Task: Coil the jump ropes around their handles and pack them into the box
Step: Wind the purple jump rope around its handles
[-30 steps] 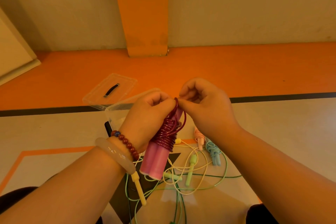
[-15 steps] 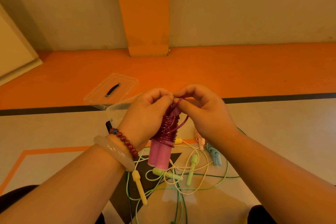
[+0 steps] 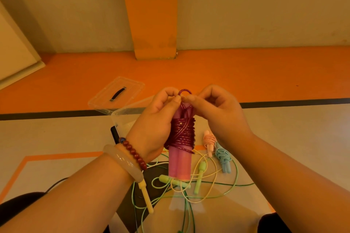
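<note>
Maroon rope [image 3: 182,134] looks almost fully wound on the pink handles [image 3: 180,164] my left hand [image 3: 157,121] grips, my right hand [image 3: 217,115] pinching its last loop [image 3: 184,91]; below them, green and yellow ropes [image 3: 198,179] lie uncoiled.

Handle pair [image 3: 180,166] upright at centre, left hand [image 3: 157,125] gripping its left side, right hand [image 3: 221,117] at upper right. Coil [image 3: 184,132] sits around the pair's upper half. Loop [image 3: 184,91] stands above the top, pinched between fingertips of both hands.

Box [image 3: 123,117] on floor [image 3: 56,138] behind left hand, partly hidden by it. Lid [image 3: 117,92] lies flat, behind and left of box.

Right of the pair, under the right wrist: far bundle [image 3: 209,143], with near bundle [image 3: 224,159] just right of it.

Loose ropes [image 3: 208,185] are tangled on floor beneath the pair. Loose handle [image 3: 145,198] lies under left wrist.

Pillar [image 3: 151,15] against wall [image 3: 265,5], far centre.
</note>
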